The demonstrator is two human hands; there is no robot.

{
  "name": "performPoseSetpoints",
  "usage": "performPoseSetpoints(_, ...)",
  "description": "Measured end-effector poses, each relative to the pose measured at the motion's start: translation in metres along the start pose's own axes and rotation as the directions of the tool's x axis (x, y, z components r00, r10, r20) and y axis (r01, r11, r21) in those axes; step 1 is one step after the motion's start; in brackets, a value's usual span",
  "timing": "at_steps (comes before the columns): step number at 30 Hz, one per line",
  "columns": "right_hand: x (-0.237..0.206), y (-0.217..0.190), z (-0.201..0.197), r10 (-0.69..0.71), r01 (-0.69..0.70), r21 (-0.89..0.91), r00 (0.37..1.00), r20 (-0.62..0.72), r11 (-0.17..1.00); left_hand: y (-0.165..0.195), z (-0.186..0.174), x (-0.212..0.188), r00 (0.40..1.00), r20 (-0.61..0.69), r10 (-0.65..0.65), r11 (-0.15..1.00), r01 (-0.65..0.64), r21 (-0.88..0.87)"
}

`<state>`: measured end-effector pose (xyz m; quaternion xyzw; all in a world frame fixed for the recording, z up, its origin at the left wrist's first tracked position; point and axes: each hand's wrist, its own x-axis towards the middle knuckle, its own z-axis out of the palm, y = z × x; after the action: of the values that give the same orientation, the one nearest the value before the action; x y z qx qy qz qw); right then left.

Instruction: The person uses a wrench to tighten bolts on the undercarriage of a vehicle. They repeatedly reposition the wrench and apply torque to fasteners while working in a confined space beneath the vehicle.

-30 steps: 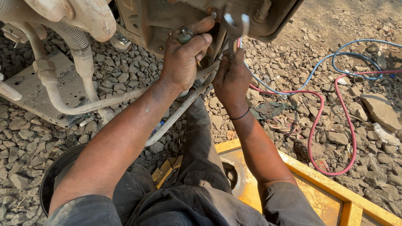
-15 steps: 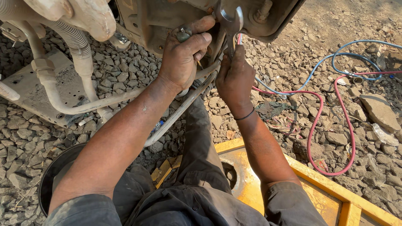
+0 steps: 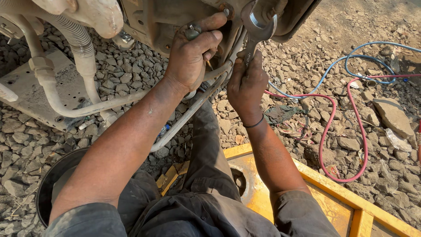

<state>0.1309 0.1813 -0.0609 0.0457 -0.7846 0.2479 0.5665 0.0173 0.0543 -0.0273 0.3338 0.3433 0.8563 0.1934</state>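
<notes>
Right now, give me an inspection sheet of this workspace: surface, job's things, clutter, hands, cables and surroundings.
Surface: loose grey gravel with a sandy patch at upper right.
Job's things: open-ended spanner, its head up at the rusty machine underside; a small metal fitting.
Clutter: a rag and scraps on the stones, a flat rock.
Hands: left hand wrapped over the fitting, fingers curled; right hand gripping the spanner's handle.
Cables: red hose and blue hose looping across the gravel; pale pipes under the machine.
Surroundings: yellow metal frame, dark round pan, pale perforated plate.
</notes>
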Motion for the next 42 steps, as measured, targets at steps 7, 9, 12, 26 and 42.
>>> performPoseSetpoints(7,-0.003,-0.010,-0.010,0.269,-0.282,0.062,0.949,0.168,0.957,0.022,0.014,0.004,0.930,-0.014,0.367,0.742,-0.283,0.608)
performPoseSetpoints(9,-0.003,-0.011,-0.016,0.213,-0.236,0.059,0.940,0.267,0.970,0.033,0.011,0.006,0.859,0.135,0.494,0.494,-0.405,0.769)
performPoseSetpoints(12,0.000,-0.011,-0.025,0.121,-0.133,-0.002,0.891,0.437,0.991,0.046,0.001,0.011,0.866,0.077,0.495,0.405,-0.309,0.861)
performPoseSetpoints(26,0.031,-0.006,-0.021,0.079,-0.060,-0.053,0.847,0.526,0.997,0.024,-0.086,0.020,0.757,0.042,0.652,0.192,-0.218,0.957)
performPoseSetpoints(42,0.035,-0.010,-0.030,-0.134,0.171,0.021,0.687,0.714,0.985,0.006,-0.120,0.032,0.705,-0.229,0.671,0.488,-0.188,0.852)
